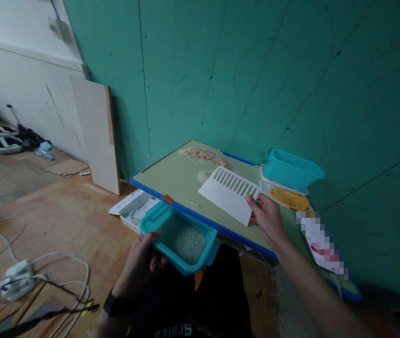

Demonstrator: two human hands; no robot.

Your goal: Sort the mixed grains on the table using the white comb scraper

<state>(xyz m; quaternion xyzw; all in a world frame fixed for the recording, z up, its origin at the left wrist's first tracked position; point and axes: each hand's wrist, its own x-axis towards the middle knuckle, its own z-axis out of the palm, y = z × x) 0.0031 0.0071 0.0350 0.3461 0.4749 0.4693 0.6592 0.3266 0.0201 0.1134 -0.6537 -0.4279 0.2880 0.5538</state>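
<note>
My left hand [147,256] grips the near left side of a teal plastic container [188,268], its thumb over the rim. Pale, rice-like grains [182,238] cover the bottom of this container, which sits just under the front edge of a low table [166,176]. In my right hand [268,217] is a flat white slotted card [223,199], pinched at its right end and tilted above the tabletop. Beyond the card lies a long heap of mixed brown and pale grains [205,155]. A smaller whitish pile [204,176] is partly hidden by the card.
Another teal container [293,170] rests on a white tub at the table's right end, beside a yellow-orange item [289,199]. A green wall [186,84] stands directly behind. Cables and a power strip [17,279] lie on the floor at left; a board [96,136] leans there.
</note>
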